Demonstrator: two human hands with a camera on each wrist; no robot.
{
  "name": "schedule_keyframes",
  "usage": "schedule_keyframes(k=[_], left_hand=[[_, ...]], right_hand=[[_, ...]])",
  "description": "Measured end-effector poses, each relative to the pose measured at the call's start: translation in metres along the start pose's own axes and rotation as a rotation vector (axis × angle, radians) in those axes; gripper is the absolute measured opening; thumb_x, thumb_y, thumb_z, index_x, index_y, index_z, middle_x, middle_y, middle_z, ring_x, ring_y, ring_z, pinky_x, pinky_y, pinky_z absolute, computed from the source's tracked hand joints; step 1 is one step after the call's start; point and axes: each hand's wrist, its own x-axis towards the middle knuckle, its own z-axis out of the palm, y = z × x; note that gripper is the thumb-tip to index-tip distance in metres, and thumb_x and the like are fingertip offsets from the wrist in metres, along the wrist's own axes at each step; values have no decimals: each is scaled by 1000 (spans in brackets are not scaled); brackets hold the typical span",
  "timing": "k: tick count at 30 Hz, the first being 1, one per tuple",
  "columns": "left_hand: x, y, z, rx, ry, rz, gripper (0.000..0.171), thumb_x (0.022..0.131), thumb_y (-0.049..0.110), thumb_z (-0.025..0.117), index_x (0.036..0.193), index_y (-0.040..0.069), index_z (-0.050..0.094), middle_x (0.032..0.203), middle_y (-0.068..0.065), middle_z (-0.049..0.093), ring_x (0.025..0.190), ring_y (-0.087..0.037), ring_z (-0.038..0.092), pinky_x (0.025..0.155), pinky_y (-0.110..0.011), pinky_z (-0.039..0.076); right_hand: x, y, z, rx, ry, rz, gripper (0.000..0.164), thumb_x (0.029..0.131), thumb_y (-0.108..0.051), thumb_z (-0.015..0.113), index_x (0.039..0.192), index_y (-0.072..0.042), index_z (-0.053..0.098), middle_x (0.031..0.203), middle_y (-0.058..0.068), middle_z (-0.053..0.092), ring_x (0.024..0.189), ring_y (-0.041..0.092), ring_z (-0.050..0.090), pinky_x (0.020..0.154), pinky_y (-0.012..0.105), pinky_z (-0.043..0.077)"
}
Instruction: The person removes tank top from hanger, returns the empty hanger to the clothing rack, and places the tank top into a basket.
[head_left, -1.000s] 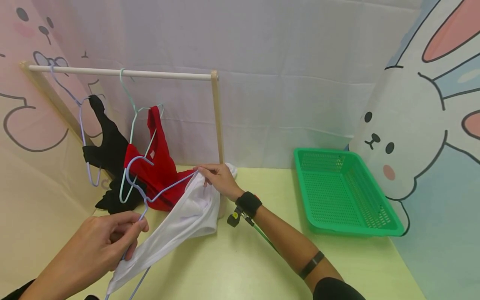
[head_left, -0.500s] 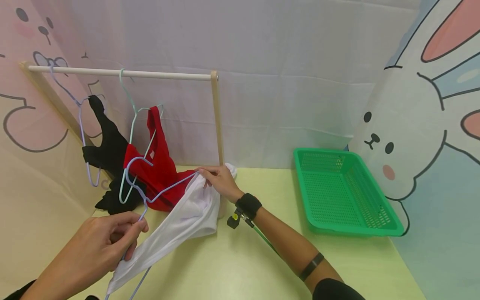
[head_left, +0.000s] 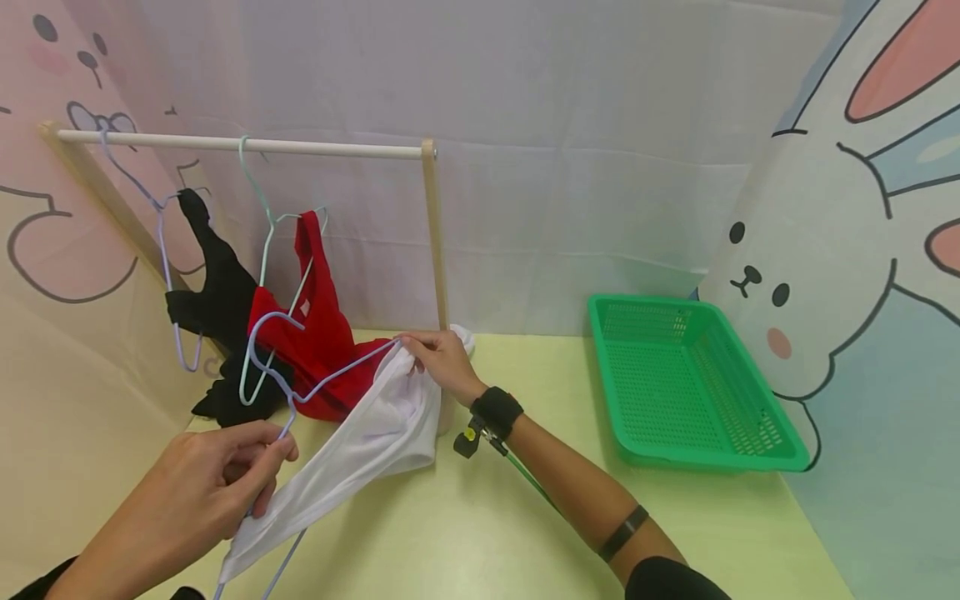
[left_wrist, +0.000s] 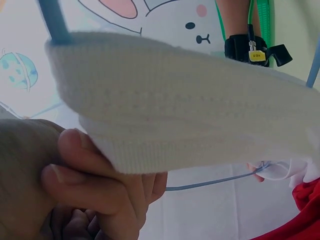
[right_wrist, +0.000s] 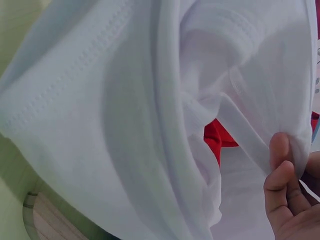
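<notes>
In the head view my left hand (head_left: 217, 475) grips a lavender wire clothes hanger (head_left: 347, 369) just below its hook. Over the hanger hangs a small white garment (head_left: 375, 433), stretched between my two hands. My right hand (head_left: 438, 360) pinches its upper edge at the far end of the hanger's arm. Seen from the right wrist, the fingers (right_wrist: 282, 172) hold a narrow white strap beside a wide opening in the cloth (right_wrist: 135, 125). The left wrist view has a ribbed white edge (left_wrist: 145, 157) of the garment close by my curled fingers (left_wrist: 95, 190).
Behind, a small wooden rack with a white rail (head_left: 337, 150) carries a black garment (head_left: 221, 279) on a lavender hanger and a red garment (head_left: 322, 275) on a mint hanger. A green plastic basket (head_left: 675, 392) stands at right on the pale yellow table (head_left: 525, 533).
</notes>
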Motion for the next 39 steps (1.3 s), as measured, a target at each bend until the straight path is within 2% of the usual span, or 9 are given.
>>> schedule_keyframes(k=[9, 14, 19, 22, 24, 29, 34, 36, 39], left_hand=[[5, 4, -3, 19, -7, -23, 13, 108, 21, 66, 110, 11, 73, 62, 9, 55, 57, -7, 56, 49, -26, 47], [8, 6, -4, 31, -20, -38, 14, 108, 20, 65, 113, 10, 74, 63, 8, 55, 58, -7, 56, 49, -26, 46], [7, 4, -1, 15, 37, 45, 7, 107, 17, 66, 104, 16, 73, 60, 13, 53, 54, -5, 55, 50, -26, 43], [10, 3, 0, -5, 76, 113, 7, 107, 16, 67, 102, 17, 72, 59, 16, 52, 50, -4, 53, 48, -26, 44], [13, 2, 1, -18, 86, 134, 6, 107, 17, 68, 102, 17, 72, 59, 16, 52, 48, -5, 52, 46, -27, 46], [20, 3, 0, -19, 75, 128, 9, 107, 19, 67, 100, 16, 72, 59, 15, 53, 48, -5, 52, 46, -27, 46], [22, 5, 0, -22, 81, 139, 12, 108, 19, 67, 96, 18, 70, 59, 15, 54, 46, -6, 52, 47, -27, 46], [24, 5, 1, -17, 81, 140, 13, 108, 20, 66, 96, 18, 69, 59, 16, 54, 45, -6, 52, 48, -27, 45], [25, 4, 1, -13, 78, 144, 14, 108, 21, 66, 95, 18, 68, 59, 16, 54, 45, -6, 52, 49, -27, 45]], right_hand=[[-1, 3, 2, 8, 11, 47, 24, 106, -11, 68, 121, 5, 78, 74, 4, 60, 65, 11, 53, 59, 19, 40], [-1, 3, 3, 12, 0, 47, 25, 106, -7, 67, 122, 10, 75, 74, 0, 60, 65, 11, 53, 63, 19, 45], [-3, 2, 2, 7, -3, 48, 23, 106, -7, 66, 120, 9, 76, 76, 0, 61, 65, 9, 53, 63, 19, 46], [-5, 4, 1, 0, -14, 66, 23, 106, -8, 67, 120, 7, 77, 82, 3, 67, 67, 9, 56, 63, 21, 48], [-6, 4, 0, -14, -32, 82, 23, 105, -8, 67, 121, 5, 77, 88, 6, 72, 67, 11, 59, 64, 22, 49], [-10, -1, -4, -60, -135, 82, 23, 105, -8, 68, 123, 4, 76, 103, 16, 77, 66, 18, 65, 69, 33, 59], [-14, -9, -7, -134, -273, -2, 22, 105, -3, 65, 122, 5, 76, 106, 18, 75, 71, 35, 68, 74, 45, 63], [-17, -13, -7, -164, -335, -38, 22, 105, -2, 64, 121, 6, 76, 102, 17, 75, 74, 41, 69, 75, 47, 62], [-23, -18, -6, -185, -426, -72, 23, 106, -4, 63, 122, 5, 76, 101, 14, 75, 77, 44, 70, 75, 42, 61]])
